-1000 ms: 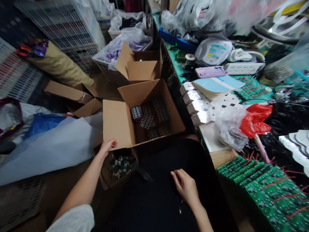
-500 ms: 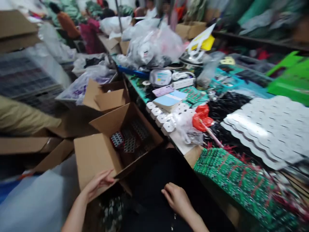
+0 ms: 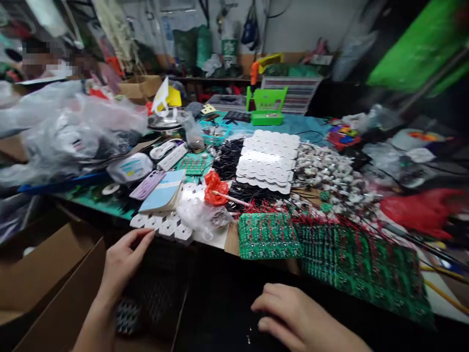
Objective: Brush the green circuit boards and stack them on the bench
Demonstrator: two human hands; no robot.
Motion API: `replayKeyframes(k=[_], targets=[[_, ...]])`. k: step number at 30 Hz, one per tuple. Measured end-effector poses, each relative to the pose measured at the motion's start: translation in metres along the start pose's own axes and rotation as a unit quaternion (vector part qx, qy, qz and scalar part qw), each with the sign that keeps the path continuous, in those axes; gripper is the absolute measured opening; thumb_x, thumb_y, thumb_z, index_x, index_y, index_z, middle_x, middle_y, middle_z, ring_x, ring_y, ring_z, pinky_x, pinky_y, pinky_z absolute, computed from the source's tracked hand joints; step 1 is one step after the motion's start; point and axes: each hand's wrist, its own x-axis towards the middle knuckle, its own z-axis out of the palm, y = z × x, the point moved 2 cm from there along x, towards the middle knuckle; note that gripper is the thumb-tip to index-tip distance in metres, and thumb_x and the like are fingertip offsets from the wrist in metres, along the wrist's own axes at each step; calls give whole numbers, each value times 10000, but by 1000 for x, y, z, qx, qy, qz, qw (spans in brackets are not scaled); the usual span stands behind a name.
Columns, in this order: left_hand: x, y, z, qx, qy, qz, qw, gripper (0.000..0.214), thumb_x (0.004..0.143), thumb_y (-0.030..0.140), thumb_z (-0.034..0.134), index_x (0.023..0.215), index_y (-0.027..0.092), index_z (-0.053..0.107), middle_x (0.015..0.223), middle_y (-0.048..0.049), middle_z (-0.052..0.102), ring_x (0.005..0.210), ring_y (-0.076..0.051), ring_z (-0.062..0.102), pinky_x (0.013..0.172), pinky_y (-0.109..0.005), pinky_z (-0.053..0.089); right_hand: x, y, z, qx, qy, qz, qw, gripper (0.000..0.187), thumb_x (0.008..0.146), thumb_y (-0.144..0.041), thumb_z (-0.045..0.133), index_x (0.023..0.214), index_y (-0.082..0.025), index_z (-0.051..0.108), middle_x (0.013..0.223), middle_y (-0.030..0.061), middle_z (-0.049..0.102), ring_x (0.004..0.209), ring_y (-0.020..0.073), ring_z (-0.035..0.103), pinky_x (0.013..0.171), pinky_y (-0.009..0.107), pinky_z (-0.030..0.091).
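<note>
Several white, angular, dark-dotted blocks (image 3: 167,228) near the left hand (image 3: 122,259)

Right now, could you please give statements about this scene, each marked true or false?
1. The phone lies beside the notebook. True.
2. The left hand is nearer the white blocks than the right hand is. True.
3. The right hand holds the phone. False: they are apart.
4. The red bag lies between the notebook and the white sheets. True.
5. The white sheets lie left of the phone. False: they lie to its right.
</note>
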Motion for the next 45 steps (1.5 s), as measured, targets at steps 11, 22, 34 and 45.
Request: replayKeyframes(k=[11,22,34,45], targets=[[120,135,142,173,-131,135,967,370,881,474,547,729,166,683,825,-158,729,827,-279,672,729,-330,438,177,6,-134,-356,-20,122,926,194,912,-248,614,884,-105,741,891,118,711,834,213,663,750,330,484],[145,100,173,45,-229,17,972,393,517,466,866,556,199,581,536,-8,594,543,-161,511,532,-280,304,254,68,-96,-386,-75,126,911,244,930,-312,651,1095,-134,664,1079,86,693,961,201,671,843,384,555],[122,134,127,-402,-116,19,908,448,573,491,769,713,212,448,651,54,537,587,-109,528,593,-240,442,128,-20,-200,-361,177,66,913,282,842,-26,502,1080,-149,592,987,119,676,816,191,609,643,278,393],[-34,98,128,-506,3,22,862,290,731,321,795,757,187,539,681,54,554,609,-84,502,608,-194,425,37,-23,-56,-9,332,13,943,219,980,-340,447,950,-206,617,887,49,668,805,187,612,698,287,432]])
